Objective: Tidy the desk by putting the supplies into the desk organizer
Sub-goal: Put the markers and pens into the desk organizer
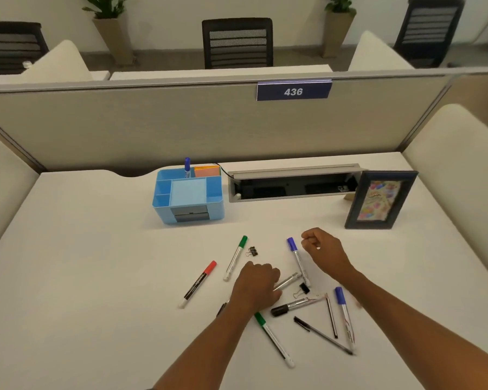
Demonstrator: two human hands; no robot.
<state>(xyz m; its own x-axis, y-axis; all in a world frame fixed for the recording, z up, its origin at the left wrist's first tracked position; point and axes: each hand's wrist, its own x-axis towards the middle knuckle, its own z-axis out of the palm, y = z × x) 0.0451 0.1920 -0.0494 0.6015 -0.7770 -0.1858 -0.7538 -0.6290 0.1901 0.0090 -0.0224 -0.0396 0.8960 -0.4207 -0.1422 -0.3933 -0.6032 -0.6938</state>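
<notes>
Markers lie scattered low in the frame on the white counter [96, 235]: two green-capped, two blue-capped, one red-capped, one black-capped, near two black binder clips. Your left hand [255, 285] curls its fingers round a silver marker [289, 280]; your right hand [321, 250] hovers fisted, holding nothing visible. The blue plastic desk organizer [188, 197] sits above centre, one blue-capped marker [187, 166] upright in a rear compartment.

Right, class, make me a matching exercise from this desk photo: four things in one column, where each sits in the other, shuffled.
Things:
1. red-capped marker
2. picture frame
3. desk organizer
4. number sign

Places:
A. on the partition
B. standing at the desk's right
C. lying left of the left hand
D. beside the cable tray, holding a blue marker

Pairs: 1-C, 2-B, 3-D, 4-A
</notes>
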